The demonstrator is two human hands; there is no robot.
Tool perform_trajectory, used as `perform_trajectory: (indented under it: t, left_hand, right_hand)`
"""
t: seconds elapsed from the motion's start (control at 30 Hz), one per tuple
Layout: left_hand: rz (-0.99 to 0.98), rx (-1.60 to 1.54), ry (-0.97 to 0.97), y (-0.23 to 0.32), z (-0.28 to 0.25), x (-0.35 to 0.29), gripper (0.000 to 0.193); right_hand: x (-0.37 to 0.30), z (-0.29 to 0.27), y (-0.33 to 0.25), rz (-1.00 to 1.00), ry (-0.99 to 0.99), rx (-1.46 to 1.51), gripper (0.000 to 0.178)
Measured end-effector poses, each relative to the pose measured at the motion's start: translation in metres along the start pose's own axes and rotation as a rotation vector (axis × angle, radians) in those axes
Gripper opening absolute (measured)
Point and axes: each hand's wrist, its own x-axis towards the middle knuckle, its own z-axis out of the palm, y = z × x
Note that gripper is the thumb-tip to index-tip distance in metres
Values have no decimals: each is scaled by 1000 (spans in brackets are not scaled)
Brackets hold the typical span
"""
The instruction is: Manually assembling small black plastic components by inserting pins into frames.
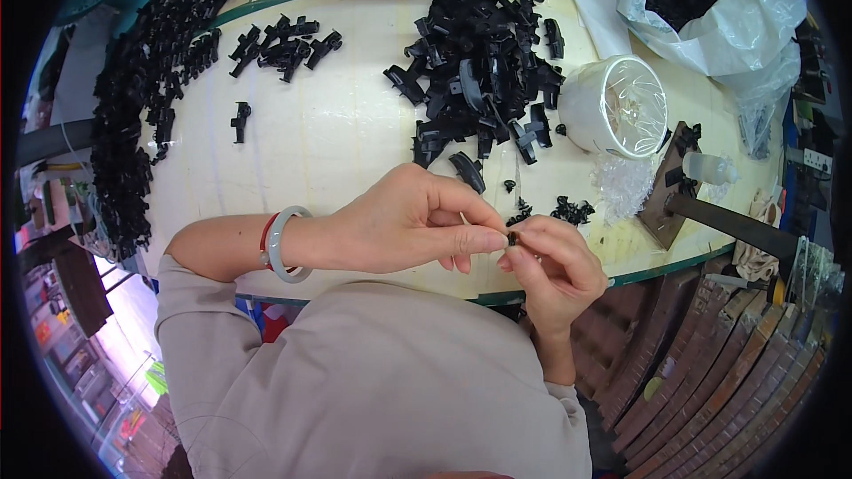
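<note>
A: Where is the small black part [512, 239]?
B: Between the fingertips of the two hands, just above the near edge of the table [324, 142]. The fingers cover most of it, so its shape is hard to tell.

A: How do the fingers stand?
B: The left hand [422, 217] pinches the part between thumb and forefinger, with its other fingers curled beneath. The right hand [561, 268] meets it from the other side, its thumb and forefinger also closed on the part.

A: What is on the left wrist?
B: A pale bangle [278, 253] and, beside it, a thin red band [265, 238].

A: And around the hands?
B: Small black bits [573, 210] lie just beyond the right hand. Farther out is a big pile of black plastic pieces [461, 62], with a white tub [593, 108] to its right.

A: What about the left side?
B: A single black piece [240, 122] lies apart, near a small cluster [286, 49]. Past them, a long bank of similar pieces [124, 137] lines the table's left side.
</note>
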Motion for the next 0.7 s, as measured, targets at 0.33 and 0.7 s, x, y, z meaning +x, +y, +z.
perform_trajectory:
  t: [0.33,0.7]
  left_hand:
    - [-273,41,-143,7,-5,1,18]
    - [761,1591,266,3,-10,9,30]
  right_hand:
    - [1,-9,-5,-262,-195,-260,24]
    - [22,-36,-15,-275,65,-469,26]
